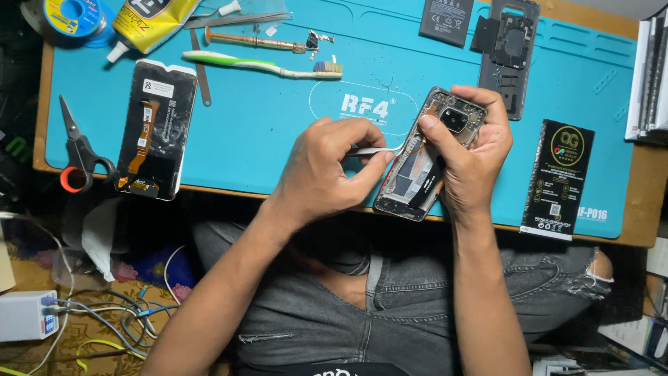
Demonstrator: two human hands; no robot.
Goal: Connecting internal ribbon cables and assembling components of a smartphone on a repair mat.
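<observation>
Opened phone [430, 159]: long axis near-left to far-right, clasped by right hand [473, 157]; left hand [327, 170] pinches tweezers [379, 150], tip apparently touching its left edge.

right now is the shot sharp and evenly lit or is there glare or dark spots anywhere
Head view: the left hand and right hand on the opened phone are sharp and well lit; the blue mat shows no strong glare; the floor by the cables falls into shadow.

Opened phone [428, 157] tilted on mat edge, back exposed; thin metal tweezers [372, 150] touching it.
</observation>
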